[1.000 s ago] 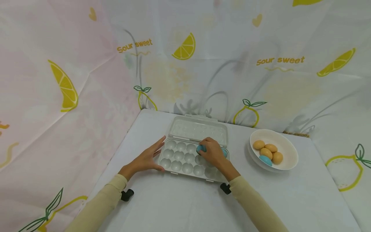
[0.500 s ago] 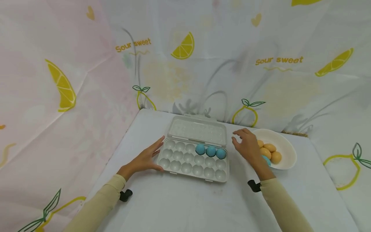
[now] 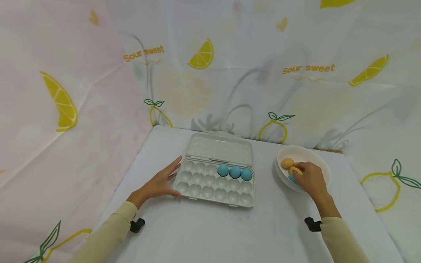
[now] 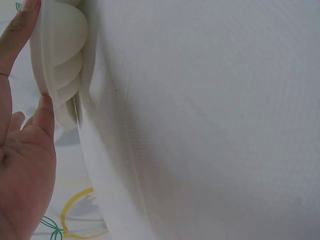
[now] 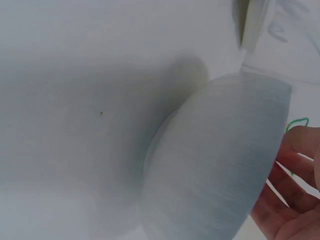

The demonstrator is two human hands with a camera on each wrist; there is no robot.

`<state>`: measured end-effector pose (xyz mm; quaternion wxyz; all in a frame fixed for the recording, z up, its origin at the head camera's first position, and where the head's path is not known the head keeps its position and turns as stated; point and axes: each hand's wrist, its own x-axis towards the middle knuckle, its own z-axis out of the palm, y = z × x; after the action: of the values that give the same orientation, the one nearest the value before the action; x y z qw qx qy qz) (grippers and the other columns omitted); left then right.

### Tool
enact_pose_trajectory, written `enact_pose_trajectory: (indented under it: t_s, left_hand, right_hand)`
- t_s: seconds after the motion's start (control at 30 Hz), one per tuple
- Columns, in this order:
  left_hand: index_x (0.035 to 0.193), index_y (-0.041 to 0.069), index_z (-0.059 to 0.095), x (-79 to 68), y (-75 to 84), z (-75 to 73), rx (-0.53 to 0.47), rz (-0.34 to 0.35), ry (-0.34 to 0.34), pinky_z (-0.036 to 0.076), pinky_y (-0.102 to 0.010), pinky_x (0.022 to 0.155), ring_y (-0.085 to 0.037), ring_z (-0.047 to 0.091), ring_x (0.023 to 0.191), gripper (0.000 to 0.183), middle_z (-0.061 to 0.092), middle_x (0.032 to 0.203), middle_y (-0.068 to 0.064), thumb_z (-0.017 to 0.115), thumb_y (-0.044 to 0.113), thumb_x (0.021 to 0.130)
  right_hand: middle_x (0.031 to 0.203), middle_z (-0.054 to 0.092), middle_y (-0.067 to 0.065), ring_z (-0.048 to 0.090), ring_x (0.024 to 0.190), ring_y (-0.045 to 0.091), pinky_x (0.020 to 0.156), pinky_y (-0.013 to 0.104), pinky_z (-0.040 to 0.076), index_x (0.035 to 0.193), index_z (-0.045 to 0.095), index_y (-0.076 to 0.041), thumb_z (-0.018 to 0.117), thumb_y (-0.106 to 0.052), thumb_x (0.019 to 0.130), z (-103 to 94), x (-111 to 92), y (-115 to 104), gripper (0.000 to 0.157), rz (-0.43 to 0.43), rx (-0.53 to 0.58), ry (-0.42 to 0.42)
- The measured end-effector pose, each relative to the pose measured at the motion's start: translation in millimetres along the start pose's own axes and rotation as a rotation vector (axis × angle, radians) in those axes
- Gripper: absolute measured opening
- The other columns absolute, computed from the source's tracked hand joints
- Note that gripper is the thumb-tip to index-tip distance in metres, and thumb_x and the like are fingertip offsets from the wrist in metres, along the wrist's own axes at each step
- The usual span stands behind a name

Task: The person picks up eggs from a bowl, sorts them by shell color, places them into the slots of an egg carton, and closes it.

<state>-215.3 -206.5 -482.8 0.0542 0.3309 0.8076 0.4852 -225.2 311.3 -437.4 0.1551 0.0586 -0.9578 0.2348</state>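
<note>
A pale plastic egg carton (image 3: 215, 191) lies on the table with its lid (image 3: 219, 148) folded back. Three blue eggs (image 3: 235, 172) sit side by side in the right half of its back row. My left hand (image 3: 158, 184) spreads along the carton's left end, fingers and thumb extended at its rim. My right hand (image 3: 312, 179) reaches into a white bowl (image 3: 321, 157), thumb and fingertips right at a yellow egg (image 3: 295, 170) and a blue egg (image 3: 292, 179). Whether it grips one, I cannot tell. In the right wrist view the bowl's side (image 5: 215, 160) hides the eggs.
Another yellow egg (image 3: 287, 163) lies at the bowl's left side. White cloth covers the table (image 3: 210, 233), and a lemon-printed sheet (image 3: 227, 95) rises behind it.
A blue egg has been released into the carton's back row. My right hand has moved from the carton rightward into the bowl. The left hand stays at the carton's left end.
</note>
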Motion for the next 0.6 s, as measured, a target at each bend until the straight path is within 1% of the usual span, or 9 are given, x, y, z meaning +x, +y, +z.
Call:
enact_pose_trajectory:
  t_s: [0.07,0.17,0.27,0.33,0.47,0.53,0.6]
  left_hand:
    - [0.141,0.015,0.002,-0.8,-0.8,-0.9,-0.005,-0.014,-0.004,0.033,-0.045,0.096,-0.037,0.016,0.127,0.12,0.002,0.145,-0.012,0.083,0.01,0.052]
    - [0.141,0.017,0.002,-1.6,-0.8,-1.3,-0.01,-0.029,-0.008,0.033,-0.044,0.097,-0.036,0.016,0.128,0.121,0.002,0.145,-0.012,0.083,0.011,0.052]
    - [0.141,0.017,0.002,-2.1,-0.1,-1.1,-0.013,-0.041,-0.007,0.034,-0.043,0.097,-0.036,0.016,0.128,0.121,0.002,0.145,-0.013,0.083,0.011,0.052]
    - [0.141,0.017,0.002,-2.3,0.7,-0.9,-0.01,-0.044,-0.004,0.034,-0.043,0.097,-0.036,0.016,0.128,0.121,0.002,0.145,-0.013,0.083,0.011,0.052]
    - [0.141,0.011,0.003,-1.9,1.1,-0.1,-0.002,-0.03,0.004,0.034,-0.044,0.096,-0.037,0.017,0.127,0.12,0.003,0.145,-0.015,0.083,0.011,0.052]
    - [0.141,0.008,0.003,-1.7,0.9,0.2,-0.003,-0.025,0.005,0.035,-0.044,0.096,-0.037,0.018,0.127,0.12,0.003,0.145,-0.015,0.083,0.01,0.052]
    - [0.141,0.006,0.003,-1.4,0.9,0.7,-0.002,-0.019,0.009,0.035,-0.044,0.095,-0.037,0.018,0.127,0.119,0.004,0.145,-0.015,0.083,0.01,0.052]
  right_hand:
    - [0.089,0.06,0.02,0.055,0.079,0.031,0.065,0.045,0.048,0.093,0.064,0.005,0.06,-0.011,0.075,1.1,-1,6,0.024,0.026,-0.003,-0.019]
    - [0.086,0.062,0.019,0.056,0.078,0.031,0.066,0.044,0.049,0.09,0.065,0.004,0.062,-0.013,0.075,2.4,-3,13,0.023,0.045,-0.018,-0.05]
    - [0.084,0.063,0.017,0.057,0.08,0.032,0.067,0.044,0.049,0.09,0.064,0.004,0.065,-0.02,0.075,2.3,-3,18,0.028,0.056,-0.025,-0.118]
    - [0.084,0.064,0.016,0.058,0.081,0.032,0.068,0.044,0.049,0.092,0.064,0.004,0.067,-0.028,0.075,2.0,-3,22,0.036,0.065,-0.023,-0.18]
    - [0.087,0.064,0.014,0.056,0.082,0.031,0.067,0.042,0.048,0.095,0.063,0.003,0.065,-0.039,0.076,1.7,-1,28,0.047,0.095,-0.033,-0.279]
    - [0.087,0.063,0.013,0.055,0.08,0.029,0.065,0.039,0.048,0.096,0.063,0.002,0.064,-0.042,0.076,1.9,0,30,0.048,0.111,-0.042,-0.315]
    - [0.086,0.063,0.012,0.054,0.077,0.026,0.063,0.037,0.048,0.095,0.064,0.002,0.064,-0.042,0.075,2.5,1,31,0.048,0.122,-0.047,-0.334]
